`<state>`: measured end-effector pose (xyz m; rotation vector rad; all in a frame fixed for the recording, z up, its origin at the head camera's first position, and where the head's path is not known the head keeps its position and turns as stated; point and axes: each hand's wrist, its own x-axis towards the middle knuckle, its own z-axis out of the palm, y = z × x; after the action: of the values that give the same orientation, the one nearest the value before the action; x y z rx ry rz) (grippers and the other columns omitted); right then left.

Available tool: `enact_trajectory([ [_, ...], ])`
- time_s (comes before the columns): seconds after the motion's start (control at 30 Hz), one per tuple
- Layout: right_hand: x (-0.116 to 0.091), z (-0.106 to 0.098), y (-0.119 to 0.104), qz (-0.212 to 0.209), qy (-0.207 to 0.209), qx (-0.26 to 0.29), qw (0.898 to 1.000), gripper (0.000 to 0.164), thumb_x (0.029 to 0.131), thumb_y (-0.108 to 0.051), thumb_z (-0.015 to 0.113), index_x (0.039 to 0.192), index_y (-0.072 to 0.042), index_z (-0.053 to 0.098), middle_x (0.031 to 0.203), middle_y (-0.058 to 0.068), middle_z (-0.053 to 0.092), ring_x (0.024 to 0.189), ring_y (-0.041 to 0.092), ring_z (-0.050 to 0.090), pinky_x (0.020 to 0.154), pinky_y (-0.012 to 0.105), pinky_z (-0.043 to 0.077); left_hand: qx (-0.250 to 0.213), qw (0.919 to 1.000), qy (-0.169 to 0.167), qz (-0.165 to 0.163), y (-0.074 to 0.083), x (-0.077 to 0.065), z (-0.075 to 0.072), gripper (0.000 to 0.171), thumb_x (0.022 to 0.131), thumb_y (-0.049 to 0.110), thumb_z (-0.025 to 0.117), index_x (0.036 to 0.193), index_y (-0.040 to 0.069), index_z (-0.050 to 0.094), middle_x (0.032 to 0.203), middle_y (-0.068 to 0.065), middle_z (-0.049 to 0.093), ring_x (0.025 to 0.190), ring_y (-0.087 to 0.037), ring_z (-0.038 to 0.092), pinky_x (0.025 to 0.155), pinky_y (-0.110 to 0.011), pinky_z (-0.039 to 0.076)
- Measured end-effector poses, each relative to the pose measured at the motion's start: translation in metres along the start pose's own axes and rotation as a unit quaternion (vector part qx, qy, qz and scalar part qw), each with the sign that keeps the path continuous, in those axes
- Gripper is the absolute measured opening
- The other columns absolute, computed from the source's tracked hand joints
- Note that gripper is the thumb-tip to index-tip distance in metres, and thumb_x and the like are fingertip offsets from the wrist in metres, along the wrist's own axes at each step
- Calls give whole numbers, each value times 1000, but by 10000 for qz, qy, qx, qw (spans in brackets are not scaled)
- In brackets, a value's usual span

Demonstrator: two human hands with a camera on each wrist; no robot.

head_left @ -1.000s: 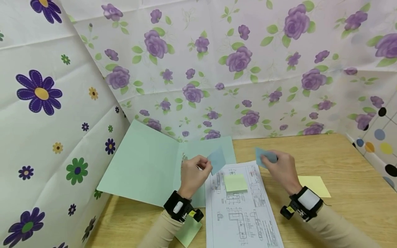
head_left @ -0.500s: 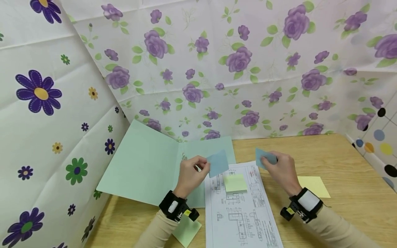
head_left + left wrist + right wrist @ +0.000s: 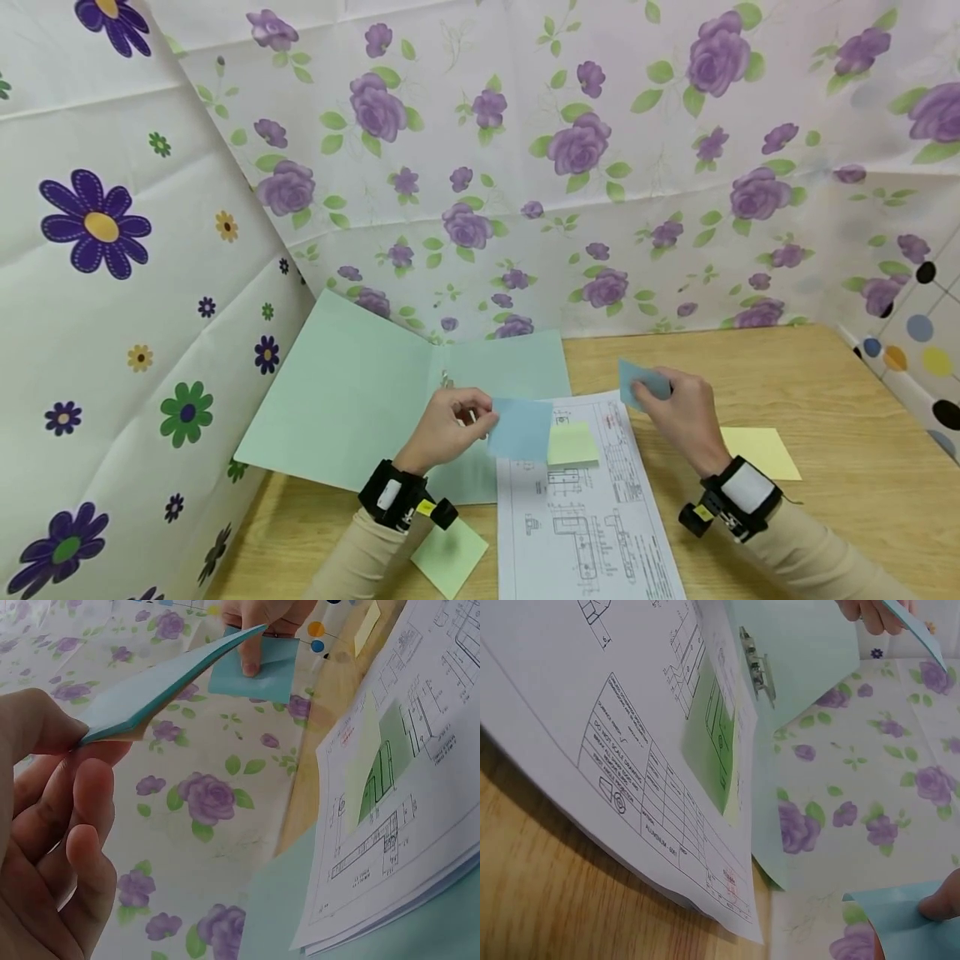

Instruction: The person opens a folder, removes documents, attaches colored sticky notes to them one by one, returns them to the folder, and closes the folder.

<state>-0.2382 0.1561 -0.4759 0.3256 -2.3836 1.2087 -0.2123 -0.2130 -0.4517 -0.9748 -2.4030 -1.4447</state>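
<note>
Two pinches. Left hand [image 3: 450, 427] grips a blue pad [image 3: 521, 430] at its edge, raised before the far left of the printed drawings [image 3: 543, 537]; right hand [image 3: 688, 414] pinches a blue piece [image 3: 631, 375] near their far right corner, thumb [image 3: 945, 901] on its face. Judgement: lighter, edge-only grip should spare that piece creasing.

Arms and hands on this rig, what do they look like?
Left hand and right hand bare, no gloves. Long beige sleeves. Black wrist straps, each with a white patch, larger on the right, plus a small black camera with a yellow label. Thin dark strand by the right strap; cable or thread, can't tell.
</note>
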Motion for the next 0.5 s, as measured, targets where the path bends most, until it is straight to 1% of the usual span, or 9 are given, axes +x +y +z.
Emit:
enact_trajectory([
  [0.1, 0, 1, 0, 38, -7, 25, 10000, 24, 101, -4, 79, 78, -1, 70, 67, 12, 71, 49, 1, 44, 53, 21, 37, 15, 10000, -37, -13, 0, 0, -1, 8, 106, -3, 72, 107, -1, 79, 85, -18, 75, 69, -11, 65, 64, -25, 52],
  [0.17, -1, 2, -1, 91, -43, 45, 9999, 24, 100, -4, 80, 79, -1, 71, 67, 13, 71, 49, 1, 44, 53, 21, 37, 9, 10000, -62, 0, -1, 0, -1, 8, 106, -2, 72, 107, -1, 80, 84, -18, 75, 69, -11, 65, 64, -24, 52],
  [0.33, -1, 3, 0, 72, -52, -4, 10000, 17, 101, -5, 80, 86, 2, 76, 77, 21, 78, 53, -1, 48, 56, 21, 39, -12, 9997, -230, 68, -3, -3, -6, 8, 106, -3, 71, 104, 0, 79, 81, -16, 74, 67, -10, 64, 62, -24, 51],
  [0.4, -1, 4, 0, 38, -41, -33, 10000, 15, 100, -5, 81, 88, 3, 78, 83, 23, 81, 55, -1, 51, 58, 21, 42, -14, 9994, -331, 27, -3, -5, -9, 9, 105, -3, 71, 102, 0, 79, 80, -16, 73, 66, -8, 63, 62, -24, 51],
  [0.5, -2, 4, 1, 14, -40, -41, 10000, 15, 100, -4, 81, 88, 3, 77, 82, 23, 81, 56, 0, 52, 58, 21, 42, 58, 9988, -461, -125, -3, -9, -14, 8, 103, -4, 72, 100, 0, 79, 80, -16, 73, 67, -3, 59, 63, -22, 50],
])
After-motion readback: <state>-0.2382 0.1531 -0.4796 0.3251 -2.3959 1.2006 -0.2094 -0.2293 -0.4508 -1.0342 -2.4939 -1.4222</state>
